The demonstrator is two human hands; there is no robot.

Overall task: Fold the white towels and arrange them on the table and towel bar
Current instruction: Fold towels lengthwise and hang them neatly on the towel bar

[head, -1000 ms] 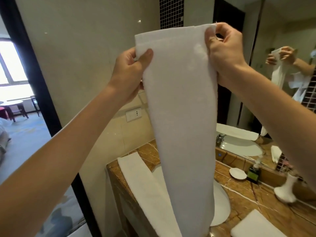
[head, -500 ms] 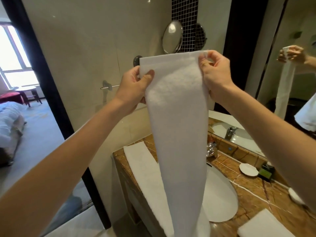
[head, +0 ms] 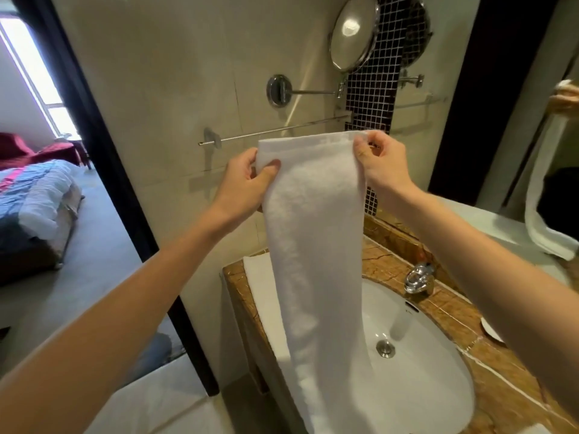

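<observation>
White towel (head: pixel 313 230) hanging over sink (head: pixel 423 386), top corners pinched by left hand (head: pixel 247 183), right hand (head: pixel 380 164), towel bar (head: pixel 282 129) behind

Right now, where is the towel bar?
Head view, upper centre: the towel bar runs along the wall just above the held towel, below the round mirror.

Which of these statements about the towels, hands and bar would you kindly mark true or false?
1. The left hand and right hand each keep a pinching grip on the top edge of the hanging towel. True.
2. The towel bar carries nothing. True.
3. The round mirror is mounted below the bar. False: it sits above it.
4. The folded towel on the counter lies beside the faucet. False: it lies at the counter's doorway end, across the sink from the faucet.
</observation>
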